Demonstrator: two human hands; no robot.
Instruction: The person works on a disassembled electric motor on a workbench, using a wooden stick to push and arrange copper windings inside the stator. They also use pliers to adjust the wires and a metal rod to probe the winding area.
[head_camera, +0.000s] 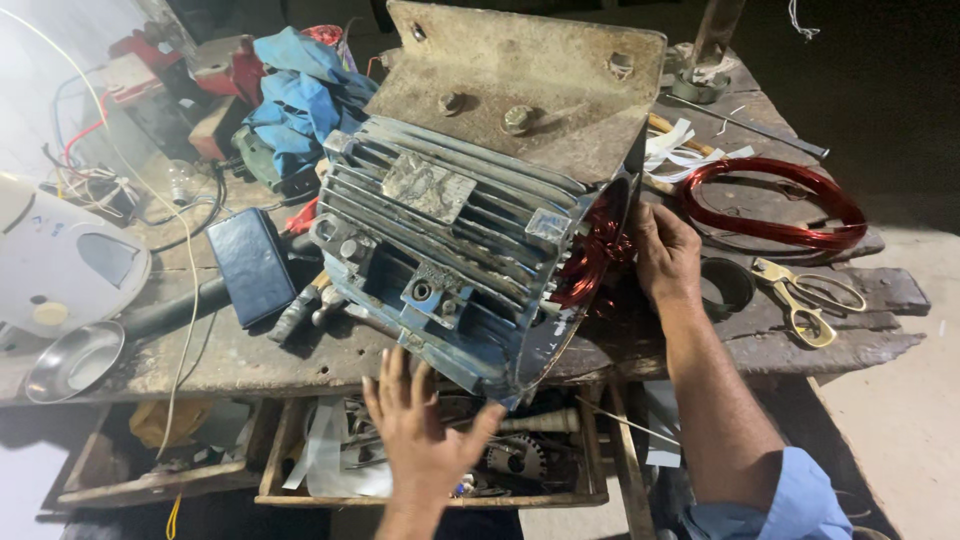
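A large finned motor housing (460, 230), blue-grey and worn, lies on its side on the workbench (300, 355) with its flat mounting foot facing up. Red copper windings (590, 260) show at its open right end. My right hand (665, 255) rests at that open end, fingers against the windings and the rim. My left hand (425, 430) hovers below the housing's near corner, fingers spread, holding nothing.
A coil of red copper wire (765, 200) and yellow-handled scissors (805, 295) lie to the right. A dark blue box (250, 265), blue cloth (300, 95), metal bowl (75, 360) and white appliance (60, 260) sit left. Open drawers (430, 465) of parts lie below the bench.
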